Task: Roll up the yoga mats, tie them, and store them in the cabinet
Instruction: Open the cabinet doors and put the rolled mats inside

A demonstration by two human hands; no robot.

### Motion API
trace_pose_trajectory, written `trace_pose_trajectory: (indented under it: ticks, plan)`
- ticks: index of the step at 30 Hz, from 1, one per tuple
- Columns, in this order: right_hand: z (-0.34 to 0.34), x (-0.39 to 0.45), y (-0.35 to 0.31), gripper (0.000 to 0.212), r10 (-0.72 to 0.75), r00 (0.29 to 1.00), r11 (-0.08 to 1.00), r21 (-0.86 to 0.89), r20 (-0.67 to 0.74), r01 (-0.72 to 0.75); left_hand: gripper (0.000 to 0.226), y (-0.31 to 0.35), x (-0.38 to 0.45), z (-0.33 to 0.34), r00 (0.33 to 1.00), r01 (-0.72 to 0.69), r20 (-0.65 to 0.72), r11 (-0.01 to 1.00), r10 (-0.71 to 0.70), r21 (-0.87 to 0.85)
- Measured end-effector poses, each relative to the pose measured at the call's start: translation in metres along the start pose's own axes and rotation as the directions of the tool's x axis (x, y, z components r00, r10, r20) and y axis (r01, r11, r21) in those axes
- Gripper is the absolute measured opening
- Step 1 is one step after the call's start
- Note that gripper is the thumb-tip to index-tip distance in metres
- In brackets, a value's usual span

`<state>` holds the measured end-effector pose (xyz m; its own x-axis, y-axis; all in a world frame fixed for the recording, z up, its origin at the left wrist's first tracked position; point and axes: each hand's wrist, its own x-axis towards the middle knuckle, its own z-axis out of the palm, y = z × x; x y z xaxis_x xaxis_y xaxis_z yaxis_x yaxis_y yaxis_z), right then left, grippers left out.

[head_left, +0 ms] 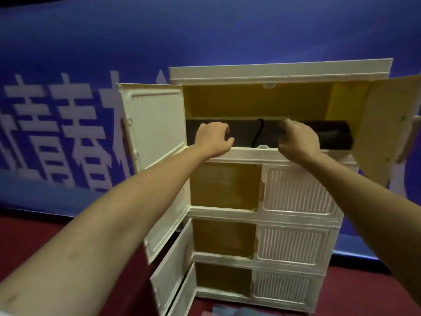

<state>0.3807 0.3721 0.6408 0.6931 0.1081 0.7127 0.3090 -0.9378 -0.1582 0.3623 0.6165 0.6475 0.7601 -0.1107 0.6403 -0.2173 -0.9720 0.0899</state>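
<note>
At 6 o'clock, nearest to the camera, something pale blue and pink [230,310] is lying on the dark red floor [34,236]; it is too blurred to tell what it is. Two bare forearms are reaching up from 7 and 4 o'clock toward the cream cabinet [262,153], which is standing just behind it.

The left hand [214,139] is resting with curled fingers on the front of the black rolled mat [248,133], a little at 11 o'clock from the centre. The right hand [296,139] is doing the same at 1 o'clock. Whether the fingers are really gripping the mat or only pressing on it, I cannot tell.

The mat is lying flat across the top compartment of the cabinet, its right end sticking out past the frame. A black cord [258,131] is going around its middle, between the two hands.

Both top doors are standing open, the left door [155,124] at 10 o'clock, the right door [387,124] at 2 o'clock. Below, the left doors are open also and the right ones are closed.

Farthest, a blue banner [91,65] with large white characters is filling the background.
</note>
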Motion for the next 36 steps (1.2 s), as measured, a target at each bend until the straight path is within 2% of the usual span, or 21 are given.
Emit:
trace_pose_trajectory:
  ticks: [3,5,7,8,10,12,13,14,15,16,18,19,22,24,28,31,33,36]
  plan:
    - [-0.031,-0.023,-0.02,0.03,-0.117,0.985,0.993,-0.04,-0.125,0.112,0.029,-0.012,-0.036,-0.024,0.963,0.063,-0.256,0.991,-0.091,-0.114]
    - [-0.055,-0.038,-0.023,0.034,-0.223,0.942,0.974,-0.083,-0.25,0.209,0.03,-0.023,-0.061,-0.04,0.869,-0.001,-0.491,0.992,-0.061,-0.125]
    - [-0.081,-0.052,-0.016,0.044,-0.235,0.917,0.972,-0.074,-0.323,0.223,0.037,-0.032,-0.09,-0.05,0.781,-0.036,-0.621,0.99,-0.059,-0.14]
    - [-0.094,-0.059,-0.008,0.05,-0.194,0.913,0.98,-0.034,-0.358,0.195,0.042,-0.035,-0.103,-0.052,0.761,-0.023,-0.641,0.984,-0.098,-0.178]
    - [-0.118,-0.075,0.009,0.063,-0.098,0.882,0.991,0.034,-0.461,0.129,0.054,-0.042,-0.128,-0.056,0.717,0.074,-0.646,0.95,-0.263,-0.304]
    - [-0.134,-0.087,0.026,0.076,0.05,0.835,0.996,0.093,-0.548,0.001,0.069,-0.055,-0.145,-0.059,0.611,0.2,-0.625,0.858,-0.486,-0.472]
    - [-0.139,-0.09,0.034,0.085,0.187,0.827,0.978,0.183,-0.531,-0.103,0.077,-0.061,-0.15,-0.062,0.554,0.239,-0.594,0.795,-0.584,-0.558]
    - [-0.143,-0.092,0.04,0.098,0.345,0.825,0.924,0.316,-0.447,-0.215,0.085,-0.065,-0.152,-0.066,0.504,0.258,-0.558,0.731,-0.66,-0.632]
    - [-0.145,-0.093,0.044,0.113,0.471,0.827,0.842,0.434,-0.306,-0.319,0.09,-0.068,-0.152,-0.07,0.466,0.261,-0.526,0.678,-0.712,-0.687]
    - [-0.142,-0.095,0.047,0.123,0.524,0.835,0.782,0.484,-0.17,-0.393,0.092,-0.07,-0.15,-0.073,0.447,0.248,-0.496,0.636,-0.745,-0.731]
    - [-0.133,-0.099,0.044,0.117,0.489,0.87,0.796,0.437,-0.057,-0.419,0.087,-0.072,-0.145,-0.082,0.459,0.205,-0.436,0.57,-0.774,-0.795]
    - [-0.125,-0.098,0.04,0.107,0.461,0.886,0.815,0.418,-0.048,-0.402,0.078,-0.072,-0.141,-0.085,0.495,0.202,-0.408,0.558,-0.767,-0.805]
    - [-0.099,-0.09,0.021,0.077,0.433,0.901,0.812,0.445,-0.024,-0.378,0.046,-0.062,-0.138,-0.086,0.653,0.266,-0.351,0.637,-0.671,-0.724]
    - [-0.08,-0.08,0.014,0.058,0.425,0.905,0.833,0.397,-0.014,-0.386,0.036,-0.046,-0.14,-0.082,0.713,0.269,-0.333,0.679,-0.617,-0.684]
    - [-0.052,-0.067,0.006,0.038,0.454,0.891,0.827,0.371,0.004,-0.423,0.024,-0.018,-0.136,-0.067,0.824,0.227,-0.205,0.639,-0.528,-0.735]
    - [-0.035,-0.056,-0.002,0.013,0.359,0.933,0.847,0.42,0.0,-0.326,0.023,-0.002,-0.126,-0.049,0.866,0.156,-0.182,0.599,-0.465,-0.786]
    - [-0.024,-0.05,-0.005,0.008,0.352,0.936,0.829,0.471,-0.016,-0.303,0.019,0.009,-0.116,-0.04,0.873,0.122,-0.189,0.577,-0.449,-0.808]
    - [-0.007,-0.04,-0.003,0.006,0.351,0.936,0.809,0.515,-0.04,-0.282,0.02,0.029,-0.095,-0.025,0.901,0.096,-0.185,0.597,-0.392,-0.796]
